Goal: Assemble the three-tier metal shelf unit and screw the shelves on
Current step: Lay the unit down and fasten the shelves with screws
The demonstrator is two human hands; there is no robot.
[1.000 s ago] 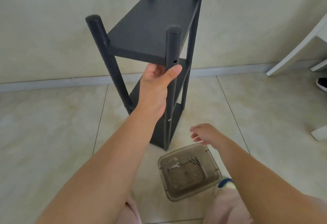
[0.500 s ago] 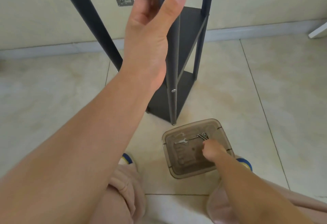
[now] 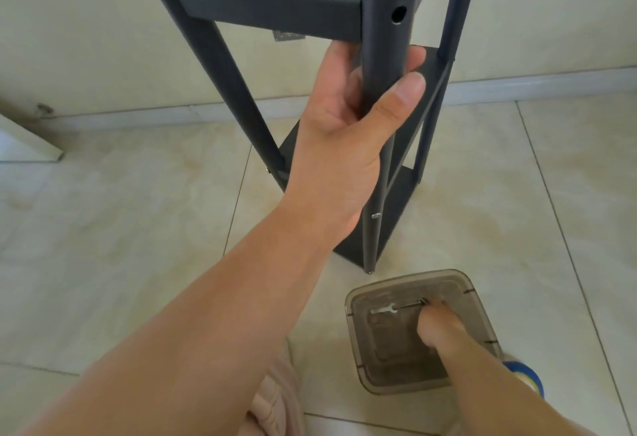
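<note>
Left hand fingers clamped round shelf unit post. Right hand, at five o'clock, inside translucent tub holding wrench; finger state indeterminable.

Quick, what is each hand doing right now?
Left hand: its fingers grip the shelf unit's front post.
Right hand: reaching into the plastic container; whether it holds anything cannot be told.

My left hand has slid down the near post and closed round it below the empty screw hole, where half a second ago only the thumb lay along it. My right hand, above the floor a second ago, is down in the plastic box, fingers at the wrench.
</note>
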